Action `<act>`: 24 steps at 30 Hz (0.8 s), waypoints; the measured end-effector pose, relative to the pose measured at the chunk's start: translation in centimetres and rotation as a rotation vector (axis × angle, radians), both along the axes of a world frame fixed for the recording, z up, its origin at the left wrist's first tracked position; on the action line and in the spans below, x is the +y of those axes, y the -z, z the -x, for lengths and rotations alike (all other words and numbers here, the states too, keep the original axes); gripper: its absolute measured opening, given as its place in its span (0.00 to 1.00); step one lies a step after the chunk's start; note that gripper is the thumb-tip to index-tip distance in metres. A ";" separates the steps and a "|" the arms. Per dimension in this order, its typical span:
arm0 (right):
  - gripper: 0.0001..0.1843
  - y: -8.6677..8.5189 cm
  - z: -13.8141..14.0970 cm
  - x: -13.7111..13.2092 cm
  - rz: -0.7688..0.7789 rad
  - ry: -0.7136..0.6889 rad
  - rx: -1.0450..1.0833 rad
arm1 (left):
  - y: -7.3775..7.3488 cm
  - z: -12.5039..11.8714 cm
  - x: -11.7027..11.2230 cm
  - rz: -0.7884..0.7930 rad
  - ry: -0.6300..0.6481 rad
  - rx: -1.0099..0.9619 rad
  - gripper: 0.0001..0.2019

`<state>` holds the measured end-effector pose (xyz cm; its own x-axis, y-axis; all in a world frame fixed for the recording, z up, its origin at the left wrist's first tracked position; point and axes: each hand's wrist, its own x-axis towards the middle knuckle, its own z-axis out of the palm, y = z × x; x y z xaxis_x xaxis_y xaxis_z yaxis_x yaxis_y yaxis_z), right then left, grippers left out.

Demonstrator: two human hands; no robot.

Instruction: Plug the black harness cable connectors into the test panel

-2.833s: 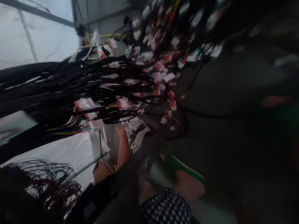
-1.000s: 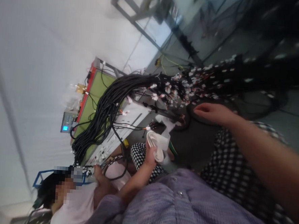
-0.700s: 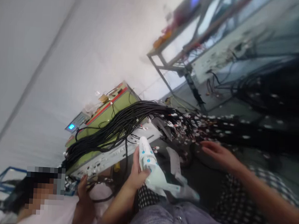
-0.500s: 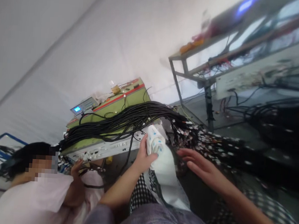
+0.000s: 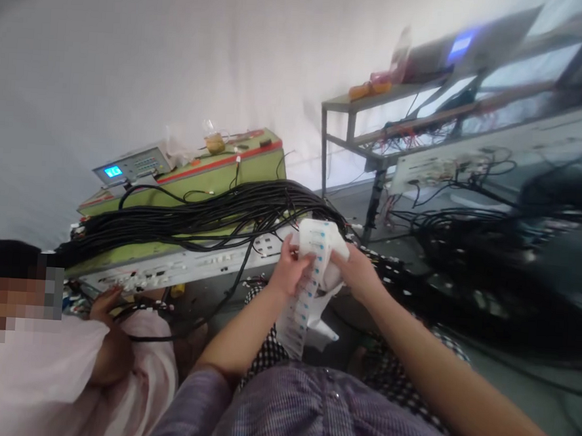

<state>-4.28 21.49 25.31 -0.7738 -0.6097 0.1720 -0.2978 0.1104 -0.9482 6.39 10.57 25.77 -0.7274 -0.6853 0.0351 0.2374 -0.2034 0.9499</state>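
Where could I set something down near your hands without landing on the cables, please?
The grey floor right of the right hand looks bare, bordered by the black cable heap. The green bench is crowded: cable bundle across it, meter at its back. Both hands hold the label strip.

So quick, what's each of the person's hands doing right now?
Left hand: closed on the roll of labels, pinching its hanging strip.
Right hand: closed on the same roll from the other side.
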 end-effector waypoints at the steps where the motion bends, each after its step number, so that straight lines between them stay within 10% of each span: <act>1: 0.25 -1.0 0.1 -0.1 -0.028 -0.002 0.031 | -0.4 0.2 -0.5 -0.033 0.015 0.010 0.44; 7: 0.21 -5.7 0.2 -2.2 -0.024 -0.003 0.400 | -2.8 -0.2 -3.3 -0.200 0.597 -0.040 0.24; 17: 0.29 -3.3 0.7 -1.4 -0.102 -0.502 0.079 | -3.6 -2.8 -7.3 -0.270 0.273 0.024 0.16; 24: 0.22 1.0 -0.6 -0.8 -0.392 -0.701 0.175 | -9.9 -7.0 -10.7 -0.119 0.027 0.288 0.12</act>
